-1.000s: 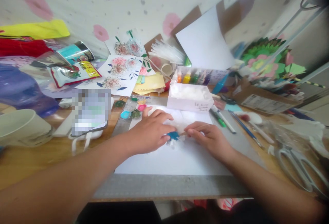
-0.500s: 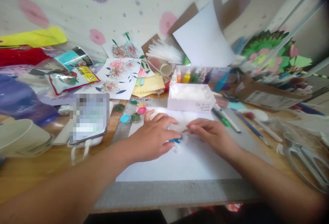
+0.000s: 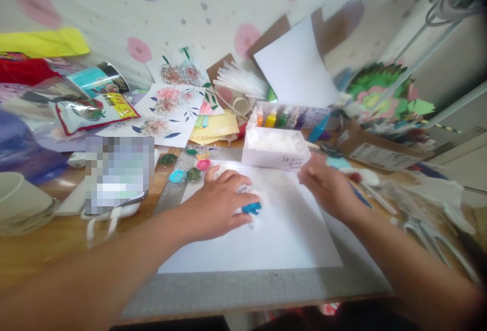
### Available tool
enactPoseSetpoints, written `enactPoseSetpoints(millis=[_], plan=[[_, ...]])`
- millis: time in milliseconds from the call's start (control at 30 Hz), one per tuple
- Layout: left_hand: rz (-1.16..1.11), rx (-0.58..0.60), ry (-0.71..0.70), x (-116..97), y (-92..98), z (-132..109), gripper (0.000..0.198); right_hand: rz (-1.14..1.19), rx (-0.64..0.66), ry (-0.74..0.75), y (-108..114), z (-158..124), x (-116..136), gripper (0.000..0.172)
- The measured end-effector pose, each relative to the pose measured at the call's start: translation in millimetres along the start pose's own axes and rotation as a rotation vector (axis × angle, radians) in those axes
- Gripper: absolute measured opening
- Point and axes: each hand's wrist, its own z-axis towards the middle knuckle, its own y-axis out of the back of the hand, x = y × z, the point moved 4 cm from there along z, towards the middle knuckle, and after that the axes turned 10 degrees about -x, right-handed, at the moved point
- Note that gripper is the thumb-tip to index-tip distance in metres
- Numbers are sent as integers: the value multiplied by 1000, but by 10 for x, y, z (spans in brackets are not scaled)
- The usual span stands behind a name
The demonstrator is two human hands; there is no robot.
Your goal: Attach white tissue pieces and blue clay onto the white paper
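My left hand [image 3: 218,204] lies palm down on a white sheet of paper [image 3: 281,234], fingers pressed together over a small blue-painted tuft [image 3: 251,208] with white fluff around it. My right hand [image 3: 327,185] hovers at the sheet's right edge, close to a white box of cotton [image 3: 274,147], its fingers loosely curled and blurred. I cannot make out anything in it. Pens and a brush [image 3: 357,196] lie just beyond that hand.
A grey cutting mat [image 3: 243,288] lies under the sheet. Paint blobs on a palette [image 3: 188,166], a phone [image 3: 118,173], a white cup [image 3: 21,201], flower paintings [image 3: 167,110], glitter-glue bottles [image 3: 279,116], scissors [image 3: 429,232] and paper flowers [image 3: 384,90] crowd the wooden table.
My right hand has left the blue tuft and moved right and away toward the cotton box. The left hand stays pressed on the tuft. The view shifted slightly.
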Motion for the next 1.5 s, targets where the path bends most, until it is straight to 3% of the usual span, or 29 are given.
enactPoseSetpoints(millis=[100,167,267,600,800,967,1100,1233,1333,1500], plan=[[-9,1,1,10,0,-5,30,-65,197,69,-107,-24,-84,20],[-16,3,1,14,2,-6,31,-65,250,66,-189,-48,-137,14],[-25,4,-5,13,6,-8,32,-68,209,45,-270,-55,-177,23],[-18,8,-13,5,21,-7,31,-149,165,-7,-434,19,-67,14],[-10,-5,-26,-4,25,-26,30,-121,86,-119,-293,101,-51,18],[-19,-26,-31,-5,29,-25,32,28,21,-100,-209,13,237,17],[4,-35,-41,-1,23,-22,28,148,214,64,-332,-143,491,12],[21,-56,-60,3,5,-21,23,169,379,100,-357,-190,545,11],[22,-44,-61,4,-11,-19,24,271,278,104,-234,-127,539,24],[12,-44,-45,-3,4,-12,26,344,41,-65,-87,-79,505,36]])
